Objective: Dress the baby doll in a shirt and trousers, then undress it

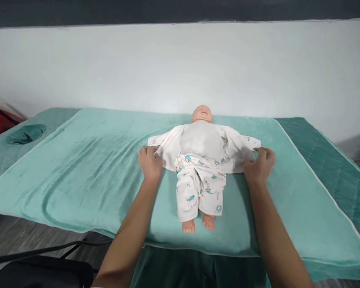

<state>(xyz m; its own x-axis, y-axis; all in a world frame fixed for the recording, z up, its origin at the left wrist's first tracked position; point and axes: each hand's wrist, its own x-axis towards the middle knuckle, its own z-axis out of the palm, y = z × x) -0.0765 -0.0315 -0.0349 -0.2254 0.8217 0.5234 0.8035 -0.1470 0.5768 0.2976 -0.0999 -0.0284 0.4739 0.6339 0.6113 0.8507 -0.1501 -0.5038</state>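
Observation:
A baby doll lies on its back in the middle of a teal blanket, head toward the wall. It wears white patterned trousers, and a white jacket lies spread open under its grey torso. My left hand is closed on the jacket's left flap near the doll's hip. My right hand is closed on the right flap's edge. Both flaps lie flat on the blanket, away from the doll's chest.
The blanket covers a padded green table that runs along a white wall. A face hole shows at the table's far left end. A dark chair or stand sits on the floor at lower left.

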